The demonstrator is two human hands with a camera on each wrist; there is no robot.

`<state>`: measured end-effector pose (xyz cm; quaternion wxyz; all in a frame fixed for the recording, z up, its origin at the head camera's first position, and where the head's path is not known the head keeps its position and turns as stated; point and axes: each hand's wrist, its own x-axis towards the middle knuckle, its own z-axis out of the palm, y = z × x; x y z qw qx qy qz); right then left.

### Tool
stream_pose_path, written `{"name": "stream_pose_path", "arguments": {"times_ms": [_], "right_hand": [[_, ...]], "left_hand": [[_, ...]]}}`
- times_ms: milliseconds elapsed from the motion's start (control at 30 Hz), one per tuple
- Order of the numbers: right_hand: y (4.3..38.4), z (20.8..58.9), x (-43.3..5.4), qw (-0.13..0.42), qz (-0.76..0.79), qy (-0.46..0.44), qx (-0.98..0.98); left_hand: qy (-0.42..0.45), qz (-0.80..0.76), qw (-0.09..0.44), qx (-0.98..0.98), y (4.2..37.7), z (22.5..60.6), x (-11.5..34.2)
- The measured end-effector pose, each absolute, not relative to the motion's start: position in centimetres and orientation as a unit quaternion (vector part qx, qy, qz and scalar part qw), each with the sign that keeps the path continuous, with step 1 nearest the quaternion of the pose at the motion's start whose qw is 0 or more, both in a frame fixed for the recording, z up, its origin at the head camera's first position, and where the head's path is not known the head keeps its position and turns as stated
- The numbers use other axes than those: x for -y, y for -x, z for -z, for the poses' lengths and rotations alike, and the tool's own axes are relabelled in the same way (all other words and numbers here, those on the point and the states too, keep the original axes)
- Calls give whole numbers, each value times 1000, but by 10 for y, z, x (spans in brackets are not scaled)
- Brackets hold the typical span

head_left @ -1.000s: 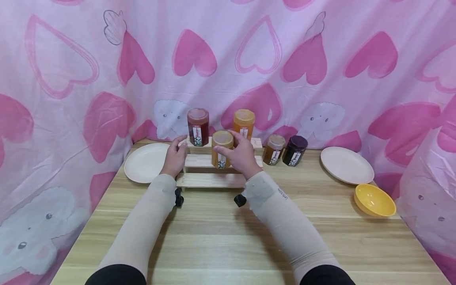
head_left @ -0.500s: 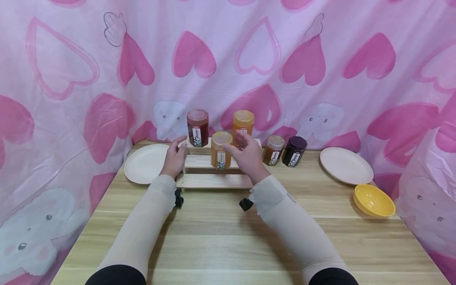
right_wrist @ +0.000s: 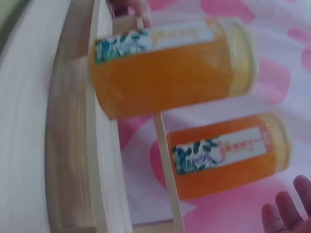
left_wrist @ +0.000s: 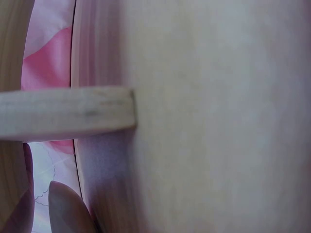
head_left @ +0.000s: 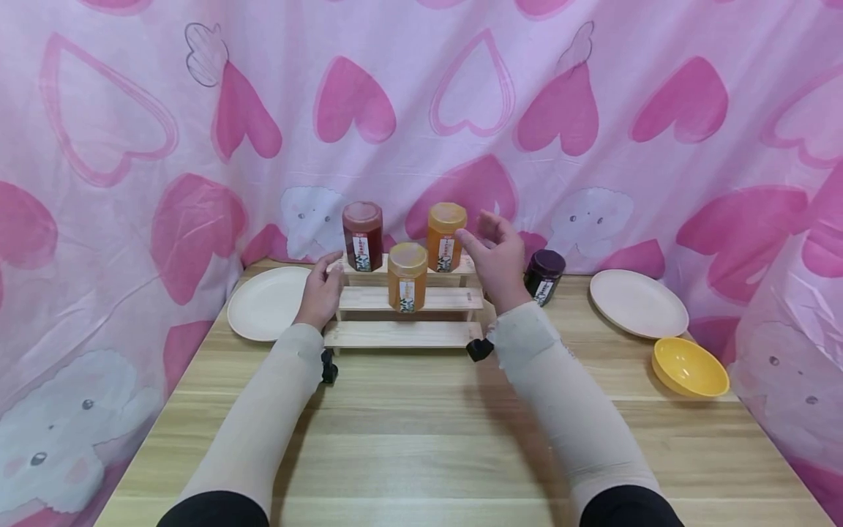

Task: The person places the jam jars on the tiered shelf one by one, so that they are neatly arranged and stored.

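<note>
While the right hand [head_left: 499,262] hovers, fingers loose and holding nothing, near the top orange jar [head_left: 445,245], the left hand [head_left: 320,291] touches the 3-tier rack [head_left: 403,334], its grip unclear; the amber jar [head_left: 407,278] stands mid-rack.

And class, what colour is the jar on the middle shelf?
The jar is amber-orange, clearest in the right wrist view.

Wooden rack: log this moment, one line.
wooden rack: three jars | left hand: at rack's left end | right hand: raised, empty
</note>
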<state>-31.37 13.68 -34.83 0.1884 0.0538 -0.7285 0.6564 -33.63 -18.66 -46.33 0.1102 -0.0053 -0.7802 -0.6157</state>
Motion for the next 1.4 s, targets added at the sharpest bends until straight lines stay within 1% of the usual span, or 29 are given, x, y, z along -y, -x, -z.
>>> {"name": "stream_pose_path", "arguments": {"times_ms": [333,567,733,900,1267,1400], "right_hand": [[338,354,-138,120,-634,-68,761],[346,354,-133,92,-627,-69,770],[349,352,-131,77,-621,-65,777],[351,351,-129,77,-623,-60,776],[351,350,-126,109,-613,-53,781],[354,351,-127,111,-612,-50,782]], "left_hand": [[15,622,98,777,334,465,185],[15,625,111,773,335,466,184],[13,623,110,774,335,465,183],[10,618,109,778,334,463,183],[7,614,106,782,334,463,185],[10,613,109,783,334,463,186]]}}
